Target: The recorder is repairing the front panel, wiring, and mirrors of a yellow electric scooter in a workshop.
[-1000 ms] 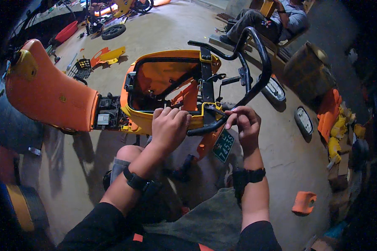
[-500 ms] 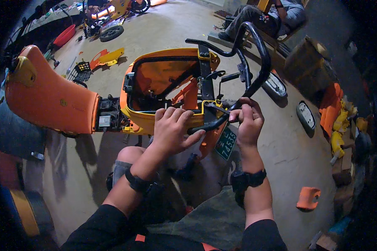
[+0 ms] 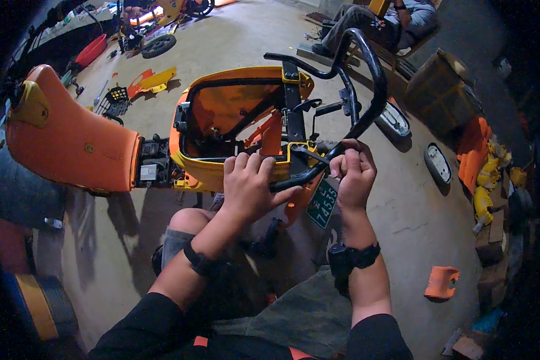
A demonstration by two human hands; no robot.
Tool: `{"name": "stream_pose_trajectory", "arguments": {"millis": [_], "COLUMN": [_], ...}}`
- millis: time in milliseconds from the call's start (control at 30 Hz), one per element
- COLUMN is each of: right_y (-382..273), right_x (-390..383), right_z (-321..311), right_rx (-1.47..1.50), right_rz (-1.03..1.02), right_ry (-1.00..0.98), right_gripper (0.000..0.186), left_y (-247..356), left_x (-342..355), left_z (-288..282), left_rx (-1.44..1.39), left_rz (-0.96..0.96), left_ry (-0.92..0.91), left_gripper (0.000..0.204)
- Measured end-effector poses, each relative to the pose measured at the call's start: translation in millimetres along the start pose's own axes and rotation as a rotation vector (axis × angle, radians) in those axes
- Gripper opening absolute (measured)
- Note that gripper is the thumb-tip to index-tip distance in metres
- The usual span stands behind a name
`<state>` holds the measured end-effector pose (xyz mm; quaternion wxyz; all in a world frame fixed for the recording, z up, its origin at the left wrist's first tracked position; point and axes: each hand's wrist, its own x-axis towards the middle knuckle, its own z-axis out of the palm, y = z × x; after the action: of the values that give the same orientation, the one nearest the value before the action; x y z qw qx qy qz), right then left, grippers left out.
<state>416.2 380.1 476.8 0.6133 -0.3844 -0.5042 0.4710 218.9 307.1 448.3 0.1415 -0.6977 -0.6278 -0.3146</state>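
Right hand (image 3: 355, 180) pinches dark, flat metal tool (image 3: 312, 155), apparently wrenching; turning calls for spread left hand (image 3: 245, 187) bracing yellow plastic shell (image 3: 203, 172) at near edge.

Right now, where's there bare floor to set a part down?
Bare: floor between the right forearm, the oval part and the loose orange piece; also beyond the yellow-orange body, just right of the loose wheel. Crowded: the right edge (orange panels, yellow parts) and the body's near side, with left hand, right hand and black tube.
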Motion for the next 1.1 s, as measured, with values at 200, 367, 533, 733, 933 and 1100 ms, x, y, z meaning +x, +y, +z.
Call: {"name": "stream_pose_trajectory", "arguments": {"millis": [200, 367, 533, 733, 933, 1100], "right_y": [6.4, 1.5, -2.5, 7.1, 9.2, -4.6], "right_x": [-3.9, -9.0, -14.5, -13.5, -14.0, -7.1], "right_z": [2.0, 3.0, -7.9, -5.9, 2.3, 8.1], "right_rx": [0.158, 0.366, 0.771, 0.646, 0.562, 0.630], "right_rz": [0.025, 0.156, 0.229, 0.183, 0.107, 0.056], "right_ry": [0.037, 0.033, -0.076, -0.010, 0.112, 0.127], "right_gripper": [0.019, 0.022, 0.031, 0.025, 0.021, 0.019], "left_y": [-1.0, -3.4, -2.6, 2.8, 13.4, 11.0], "left_x": [0.8, 1.4, 0.5, -5.2, 1.5, -1.2], "left_z": [2.3, 4.0, 5.6, 17.3, 10.1, 14.5], "left_rx": [0.030, 0.032, 0.002, -0.143, -0.163, -0.141], "left_rz": [-0.004, 0.010, -0.013, 0.027, -0.034, -0.045], "left_ry": [0.018, 0.050, 0.024, 0.138, 0.085, 0.064], "left_gripper": [0.070, 0.071, 0.071, 0.078, 0.084, 0.083]}}
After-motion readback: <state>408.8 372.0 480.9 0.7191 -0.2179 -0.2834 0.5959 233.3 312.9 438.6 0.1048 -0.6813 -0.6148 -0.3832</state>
